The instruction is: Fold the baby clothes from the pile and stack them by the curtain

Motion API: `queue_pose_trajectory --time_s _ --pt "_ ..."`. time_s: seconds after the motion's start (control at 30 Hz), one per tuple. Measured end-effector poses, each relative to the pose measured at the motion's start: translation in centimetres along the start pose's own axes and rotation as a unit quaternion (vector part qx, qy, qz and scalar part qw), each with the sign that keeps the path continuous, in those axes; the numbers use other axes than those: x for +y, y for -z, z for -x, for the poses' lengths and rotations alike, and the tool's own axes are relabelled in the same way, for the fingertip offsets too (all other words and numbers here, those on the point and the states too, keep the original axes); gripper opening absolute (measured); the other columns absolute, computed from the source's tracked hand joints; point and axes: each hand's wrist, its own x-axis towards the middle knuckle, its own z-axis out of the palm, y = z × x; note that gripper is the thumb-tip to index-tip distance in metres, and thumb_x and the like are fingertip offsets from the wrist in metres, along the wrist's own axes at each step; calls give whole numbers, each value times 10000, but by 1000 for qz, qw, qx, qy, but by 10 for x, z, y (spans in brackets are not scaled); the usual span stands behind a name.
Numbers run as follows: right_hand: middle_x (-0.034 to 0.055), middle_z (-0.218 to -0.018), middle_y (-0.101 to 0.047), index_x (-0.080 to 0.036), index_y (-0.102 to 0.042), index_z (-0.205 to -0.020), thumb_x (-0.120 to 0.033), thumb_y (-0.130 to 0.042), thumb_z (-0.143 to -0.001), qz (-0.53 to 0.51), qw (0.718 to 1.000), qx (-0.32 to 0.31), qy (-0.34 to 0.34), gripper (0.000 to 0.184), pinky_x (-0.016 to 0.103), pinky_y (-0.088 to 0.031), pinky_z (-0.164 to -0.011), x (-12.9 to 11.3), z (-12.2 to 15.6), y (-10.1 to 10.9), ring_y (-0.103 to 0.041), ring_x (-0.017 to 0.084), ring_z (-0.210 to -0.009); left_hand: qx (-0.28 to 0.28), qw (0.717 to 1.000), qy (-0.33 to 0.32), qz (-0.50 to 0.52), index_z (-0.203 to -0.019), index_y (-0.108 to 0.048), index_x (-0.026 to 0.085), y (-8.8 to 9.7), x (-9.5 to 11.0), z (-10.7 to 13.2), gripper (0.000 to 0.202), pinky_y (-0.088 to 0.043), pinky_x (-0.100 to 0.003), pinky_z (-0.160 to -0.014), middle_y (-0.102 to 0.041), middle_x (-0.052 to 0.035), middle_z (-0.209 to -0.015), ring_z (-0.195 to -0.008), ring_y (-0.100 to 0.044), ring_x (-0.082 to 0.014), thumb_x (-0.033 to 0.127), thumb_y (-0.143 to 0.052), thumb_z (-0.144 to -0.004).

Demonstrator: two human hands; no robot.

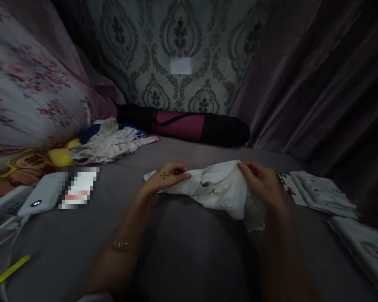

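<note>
A small white garment [219,188] with faint prints lies crumpled on the grey bed sheet [182,247] in front of me. My left hand [168,178] rests on its left end, fingers curled and pinching the cloth. My right hand [261,180] grips the garment's right edge between thumb and fingers, lifting it slightly. Part of the cloth hangs below my right hand.
A heap of unfolded small clothes [113,140] lies at the back left beside a yellow object [61,155]. Folded white clothes [321,191] are stacked at the right. A dark and pink roll bag [189,126] lies along the wall. A power bank [39,197] and cables sit at the left.
</note>
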Motion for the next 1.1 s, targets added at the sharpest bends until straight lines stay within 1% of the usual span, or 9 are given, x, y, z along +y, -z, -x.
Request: queue_pose_trajectory --time_s 0.1,0.23,0.43,0.6,0.77,0.87,0.97,1.03,1.1 --pt "61 -820 -725 -163 -708 -865 -494 -574 -803 3 1000 -16 10 362 315 -499 -658 2 0 2 -659 223 -767 4 1000 -20 17 -880 -674 166 -1 -1 0 306 -416 -234 -599 -623 -12 -760 -687 -549 -135 448 -570 -823" --pt "63 -891 -735 -203 -711 -905 -460 -592 -797 -16 997 -70 22 303 327 -503 -663 10 -1 8 -662 241 -805 50 997 -62 18 -905 -669 179 -1 6 -1 296 -414 -222 -611 -631 -6 -797 -732 -549 -142 438 -536 -853" --pt "65 -841 -735 -201 -722 -869 -455 -626 -751 -39 990 -126 39 296 317 -491 -633 7 -11 22 -652 233 -757 51 989 -131 -48 -883 -687 172 10 37 -8 239 -415 -207 -732 -655 10 -871 -843 -560 -159 387 -634 -792" --pt "9 -678 -684 -191 -706 -737 -471 -662 -683 -12 989 -133 61 288 274 -461 -583 -9 -32 41 -617 176 -646 84 970 -168 -153 -850 -692 151 30 63 -26 242 -406 -220 -694 -664 -19 -830 -802 -565 -168 370 -625 -772" --pt "23 -760 -707 -185 -724 -849 -395 -601 -772 92 984 -65 138 255 269 -441 -649 -35 -52 67 -626 182 -729 139 922 -230 -280 -898 -672 168 46 100 -31 236 -392 -242 -706 -652 -36 -800 -788 -573 -186 366 -614 -784" --pt "29 -794 -702 -182 -718 -890 -338 -563 -820 159 971 -10 179 231 275 -427 -701 -58 -60 82 -616 177 -760 157 909 -252 -292 -836 -659 181 53 128 -32 179 -386 -239 -705 -619 -31 -741 -782 -560 -186 348 -613 -789" --pt "40 -855 -693 -196 -713 -906 -323 -577 -833 172 964 39 197 200 286 -426 -743 -77 -66 92 -607 192 -840 195 918 -239 -249 -777 -653 185 59 149 -37 142 -393 -242 -681 -594 -18 -690 -760 -552 -184 326 -646 -760" --pt "50 -858 -683 -203 -712 -876 -315 -611 -819 167 966 69 185 161 301 -432 -761 -86 -70 95 -600 209 -876 220 936 -212 -177 -743 -645 177 61 157 -44 142 -403 -248 -650 -581 -9 -656 -712 -548 -172 314 -678 -730" --pt "54 -793 -670 -199 -704 -810 -301 -641 -802 147 974 85 153 120 316 -445 -755 -91 -73 95 -604 220 -848 204 962 -167 -70 -732 -632 171 59 161 -51 159 -416 -254 -622 -575 0 -628 -663 -542 -156 307 -712 -707"
